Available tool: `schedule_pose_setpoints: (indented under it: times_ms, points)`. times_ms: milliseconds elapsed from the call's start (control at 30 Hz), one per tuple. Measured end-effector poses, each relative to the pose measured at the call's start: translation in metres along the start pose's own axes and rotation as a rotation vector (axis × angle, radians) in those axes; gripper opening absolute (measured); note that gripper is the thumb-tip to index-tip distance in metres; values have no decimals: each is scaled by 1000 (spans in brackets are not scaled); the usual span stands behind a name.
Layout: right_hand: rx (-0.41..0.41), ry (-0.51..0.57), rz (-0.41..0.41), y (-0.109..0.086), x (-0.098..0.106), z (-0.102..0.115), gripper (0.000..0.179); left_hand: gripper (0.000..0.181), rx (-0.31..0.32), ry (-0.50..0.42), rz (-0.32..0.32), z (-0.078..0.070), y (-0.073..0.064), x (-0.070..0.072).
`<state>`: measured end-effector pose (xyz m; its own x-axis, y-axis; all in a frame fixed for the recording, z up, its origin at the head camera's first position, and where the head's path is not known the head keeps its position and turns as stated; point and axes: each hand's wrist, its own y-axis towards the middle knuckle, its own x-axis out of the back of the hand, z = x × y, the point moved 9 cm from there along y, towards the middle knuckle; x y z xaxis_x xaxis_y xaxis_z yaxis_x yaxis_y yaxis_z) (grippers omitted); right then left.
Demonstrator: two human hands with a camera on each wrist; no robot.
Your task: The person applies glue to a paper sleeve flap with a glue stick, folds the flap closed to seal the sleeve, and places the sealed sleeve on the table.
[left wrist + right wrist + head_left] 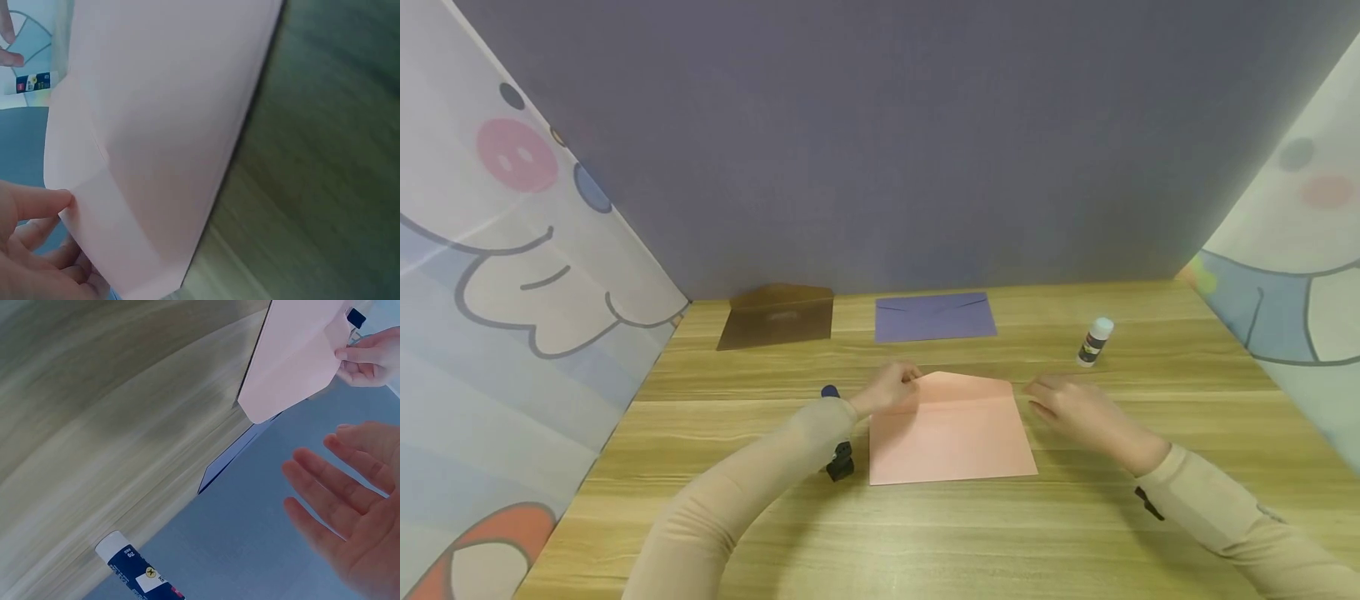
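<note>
A pink envelope point(955, 442) lies on the table in front of the person, its flap raised along the far edge. The left hand point(891, 387) pinches the flap's left part between thumb and fingers, as the left wrist view also shows with the thumb on the envelope point(162, 125). Just off the envelope's right corner, the right hand point(1067, 408) hovers with loosely extended fingers and touches nothing; its spread fingers point(331, 500) show in the right wrist view. Beyond that hand stands a glue stick point(1096, 342) with a white cap.
At the back of the table point(955, 542) lie a brown envelope point(778, 321) with its flap up and a purple envelope point(934, 318). A dark object with a blue end point(830, 391) is partly hidden behind the left forearm. A grey panel point(925, 150) rises behind the table.
</note>
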<state>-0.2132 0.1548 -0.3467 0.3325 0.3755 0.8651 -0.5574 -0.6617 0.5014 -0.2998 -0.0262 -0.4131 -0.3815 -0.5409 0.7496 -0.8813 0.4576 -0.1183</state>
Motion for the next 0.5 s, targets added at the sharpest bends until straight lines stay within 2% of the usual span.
schedule_pose_setpoints:
  times_ms: [233,367,500]
  points:
    - [-4,9,22,1,-2,3,26,22,-57,52,-3,-1,5,-1]
    - [-12,12,49,2,-6,4,25,22,-76,78,8,-5,4,2]
    - [-15,26,86,3,-10,6,23,20,-155,229,-20,-12,-2,8]
